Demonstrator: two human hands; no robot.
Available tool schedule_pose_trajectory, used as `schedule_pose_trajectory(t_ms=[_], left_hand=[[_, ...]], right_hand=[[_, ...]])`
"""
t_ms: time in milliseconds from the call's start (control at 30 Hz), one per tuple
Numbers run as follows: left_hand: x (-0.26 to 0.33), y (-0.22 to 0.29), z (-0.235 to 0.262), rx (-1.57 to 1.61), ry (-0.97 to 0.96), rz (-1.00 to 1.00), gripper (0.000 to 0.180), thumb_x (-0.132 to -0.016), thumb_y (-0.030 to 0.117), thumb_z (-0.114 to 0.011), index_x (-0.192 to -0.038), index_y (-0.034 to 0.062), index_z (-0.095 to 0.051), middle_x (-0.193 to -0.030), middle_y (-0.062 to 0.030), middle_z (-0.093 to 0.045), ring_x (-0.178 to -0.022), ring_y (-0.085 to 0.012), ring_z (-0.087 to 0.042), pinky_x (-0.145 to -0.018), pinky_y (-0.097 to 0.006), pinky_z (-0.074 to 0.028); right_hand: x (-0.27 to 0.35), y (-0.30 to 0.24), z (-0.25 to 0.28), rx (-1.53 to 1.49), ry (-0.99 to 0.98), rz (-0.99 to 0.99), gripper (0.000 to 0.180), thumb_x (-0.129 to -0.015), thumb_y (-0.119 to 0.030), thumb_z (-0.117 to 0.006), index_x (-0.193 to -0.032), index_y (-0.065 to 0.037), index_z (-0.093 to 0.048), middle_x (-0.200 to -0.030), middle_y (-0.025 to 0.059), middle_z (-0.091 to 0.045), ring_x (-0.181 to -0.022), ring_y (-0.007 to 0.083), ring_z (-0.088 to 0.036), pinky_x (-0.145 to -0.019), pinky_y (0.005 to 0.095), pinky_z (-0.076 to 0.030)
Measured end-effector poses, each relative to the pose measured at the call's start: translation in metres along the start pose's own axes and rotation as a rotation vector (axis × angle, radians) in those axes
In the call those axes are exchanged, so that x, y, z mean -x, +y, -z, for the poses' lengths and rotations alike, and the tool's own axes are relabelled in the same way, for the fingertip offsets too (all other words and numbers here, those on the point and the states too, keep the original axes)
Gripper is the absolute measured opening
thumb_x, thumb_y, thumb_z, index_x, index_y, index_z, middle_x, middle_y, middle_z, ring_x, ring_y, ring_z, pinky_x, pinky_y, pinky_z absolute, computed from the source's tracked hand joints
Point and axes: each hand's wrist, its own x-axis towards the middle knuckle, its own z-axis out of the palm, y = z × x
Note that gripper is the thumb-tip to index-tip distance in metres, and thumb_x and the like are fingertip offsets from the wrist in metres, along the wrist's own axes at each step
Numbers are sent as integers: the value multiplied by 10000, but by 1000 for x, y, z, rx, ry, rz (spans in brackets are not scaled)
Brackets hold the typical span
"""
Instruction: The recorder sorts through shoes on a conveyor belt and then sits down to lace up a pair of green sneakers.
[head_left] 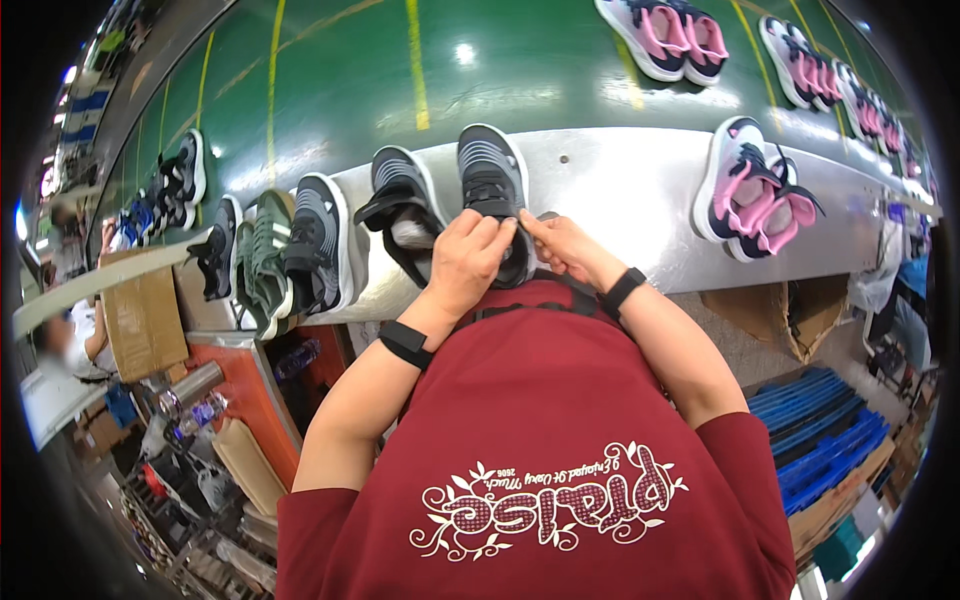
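A dark grey sneaker (490, 158) with pale stripes and a white sole stands toe-away on the metal ledge, right in front of me. Bent over its strap and opening, my left hand (465, 262) has its fingers closed on the shoe's upper. From the other side my right hand (568, 246) pinches the same area between thumb and forefinger, though the exact bit held is hidden. Just left of that shoe stands a matching sneaker (402, 190), its strap loose and pale stuffing showing in its opening.
A green belt (350, 80) with yellow lines runs beyond the metal ledge (620, 190). Left stand another grey sneaker (318, 240) and green sneakers (265, 255). Pink-lined sneakers (750, 190) sit at right; more ride the belt. An open cardboard box (785, 315) is below the ledge.
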Motion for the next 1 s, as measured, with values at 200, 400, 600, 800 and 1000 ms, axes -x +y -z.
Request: schedule_pose_trajectory(t_ms=[200, 400, 600, 800, 1000], left_hand=[[1, 9, 16, 52, 22, 76, 266, -716, 48, -723, -977, 54, -675, -840, -53, -600, -778, -246, -564, -680, -355, -469], [60, 0, 33, 10, 236, 392, 248, -711, 38, -745, -929, 30, -628, -879, -99, -596, -845, -292, -561, -762, -371, -453], [96, -32, 29, 131, 414, 888, 508, -817, 186, -726, -1225, -16, -500, -1075, -161, -549, -956, -271, -561, -830, -356, -461], [93, -55, 30, 381, 410, 909, 293, -876, 176, -662, -1108, 1, -630, -914, -110, -615, -773, -214, -625, -680, -305, -497], [87, -53, 29, 283, 466, 836, 245, -813, 144, -644, -1018, 11, -641, -847, -147, -604, -690, -305, -640, -616, -377, -505]], right_hand=[[-4, 14, -2, 65, 132, 370, 436, -879, -432, -658, -936, -5, -591, -734, 49, -595, -588, 111, -557, -513, 248, -464], [14, 13, -24, 993, 454, 1012, 563, -862, -208, -634, -1307, 62, -421, -1163, 263, -559, -1055, 422, -558, -892, 446, -469], [8, 9, -22, 989, 447, 879, 475, -877, -126, -525, -1302, 63, -429, -1181, 292, -563, -1037, 450, -569, -899, 459, -464], [21, -28, -19, 1066, 638, 557, 490, -862, -139, -551, -1315, 24, -460, -1104, 289, -609, -1056, 424, -583, -919, 452, -457], [42, -51, -101, 1057, 327, 884, 541, -896, -208, -602, -1370, -29, -415, -1193, 215, -599, -1147, 358, -545, -963, 426, -421]])
